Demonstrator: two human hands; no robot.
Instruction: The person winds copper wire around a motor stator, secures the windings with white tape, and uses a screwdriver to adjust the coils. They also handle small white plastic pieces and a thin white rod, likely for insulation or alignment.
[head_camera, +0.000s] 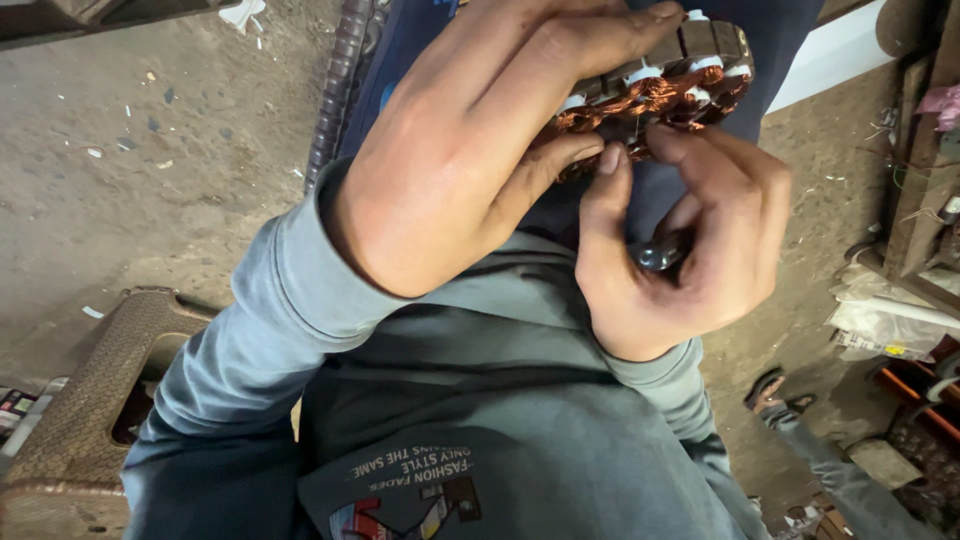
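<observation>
Copper-wound stator (665, 85) held up close over the lap, white slot insulators showing along its edge. Left hand (470, 150) clamped on it from above, fingers (590, 40) across the laminations, thumb under the windings. Right hand (685, 240) underneath: thumb and forefinger pinching at the coil, remaining fingers curled around a small shiny metal tool (660, 255). Brown stool (90, 400) at left on the concrete floor (130, 170). Another person's sandalled foot (775, 390) lower right.
</observation>
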